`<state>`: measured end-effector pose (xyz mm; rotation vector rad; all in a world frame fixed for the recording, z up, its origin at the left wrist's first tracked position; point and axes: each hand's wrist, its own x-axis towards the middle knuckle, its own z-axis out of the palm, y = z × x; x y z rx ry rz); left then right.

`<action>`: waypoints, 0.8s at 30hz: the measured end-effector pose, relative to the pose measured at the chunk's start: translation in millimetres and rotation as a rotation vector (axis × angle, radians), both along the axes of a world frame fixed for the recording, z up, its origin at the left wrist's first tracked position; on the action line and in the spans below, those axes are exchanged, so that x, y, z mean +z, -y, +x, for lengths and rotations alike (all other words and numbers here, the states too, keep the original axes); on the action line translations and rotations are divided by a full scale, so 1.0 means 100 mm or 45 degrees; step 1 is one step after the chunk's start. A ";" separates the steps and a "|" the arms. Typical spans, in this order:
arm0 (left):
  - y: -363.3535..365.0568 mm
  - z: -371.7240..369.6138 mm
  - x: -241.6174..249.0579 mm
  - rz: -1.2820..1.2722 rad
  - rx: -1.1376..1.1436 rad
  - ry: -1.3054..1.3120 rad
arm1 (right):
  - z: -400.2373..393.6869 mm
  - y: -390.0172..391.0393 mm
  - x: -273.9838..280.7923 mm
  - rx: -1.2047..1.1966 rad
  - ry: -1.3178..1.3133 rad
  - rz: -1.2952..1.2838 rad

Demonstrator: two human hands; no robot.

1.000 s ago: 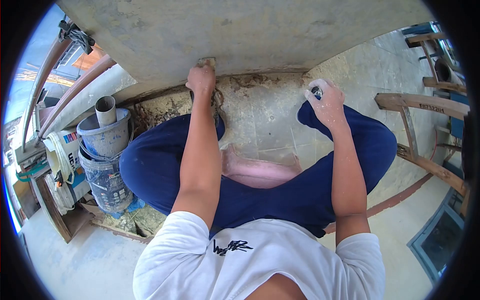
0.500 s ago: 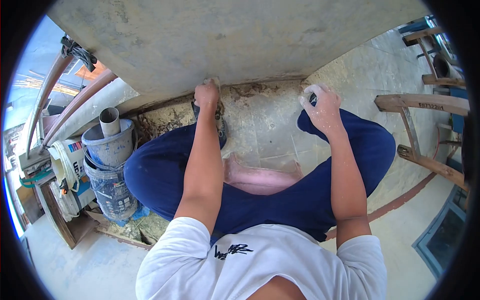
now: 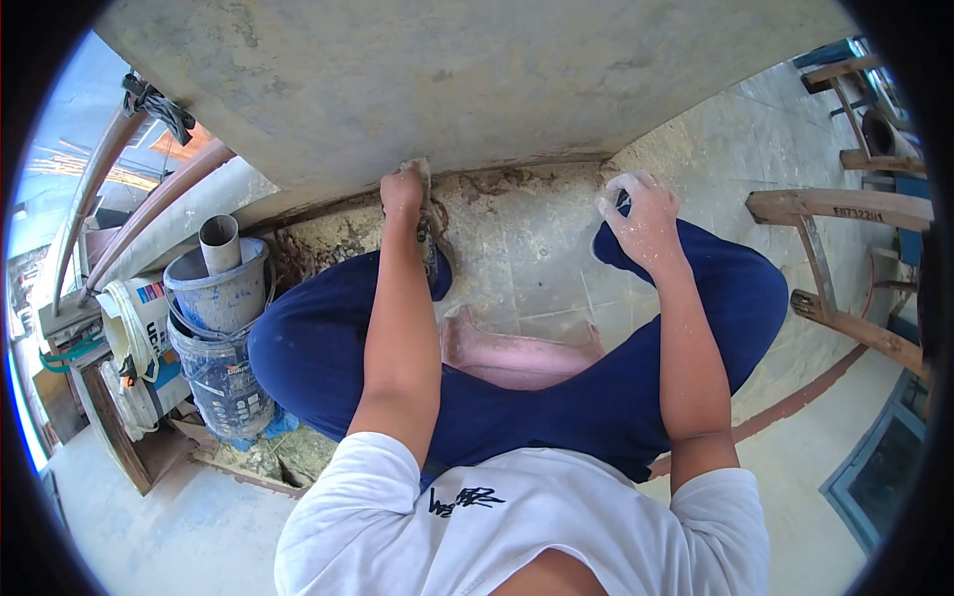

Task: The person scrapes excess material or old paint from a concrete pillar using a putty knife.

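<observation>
"How is the left side?"
"The left arm [image 3: 402, 328] reaches almost straight up the frame, and the left hand [image 3: 402, 191] is curled tight, left of upper centre."
"And the right?"
"The right arm [image 3: 693, 368] reaches up too, slightly bent; the right hand [image 3: 646, 219], right of upper centre, has whitened fingers [image 3: 624, 183] loosely curved."
"The knees [image 3: 288, 333]?"
"Spread wide, left and right of centre."

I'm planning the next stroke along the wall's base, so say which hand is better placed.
Left, probably: the left hand grips a small tool low at the wall, while the right hand is farther along, apart from the tool.
</observation>
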<state>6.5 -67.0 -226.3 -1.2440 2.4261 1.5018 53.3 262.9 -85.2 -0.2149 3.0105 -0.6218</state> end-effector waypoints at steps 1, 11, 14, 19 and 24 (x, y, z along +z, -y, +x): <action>0.04 0.00 -0.09 -0.046 0.024 0.052 | -0.01 -0.01 -0.01 0.006 0.004 0.003; -0.25 0.08 0.30 0.345 -0.096 -0.248 | -0.02 0.14 -0.17 0.042 0.095 -0.081; -0.38 0.37 0.23 0.530 -0.097 -0.049 | -0.06 0.53 -0.67 -0.178 0.741 -0.764; -0.50 0.68 -0.11 0.255 -0.430 0.088 | 0.18 1.43 -1.47 -0.585 0.946 -1.593; -0.37 0.71 0.36 0.330 -0.264 0.148 | 0.36 1.77 -1.68 -0.366 0.878 -1.434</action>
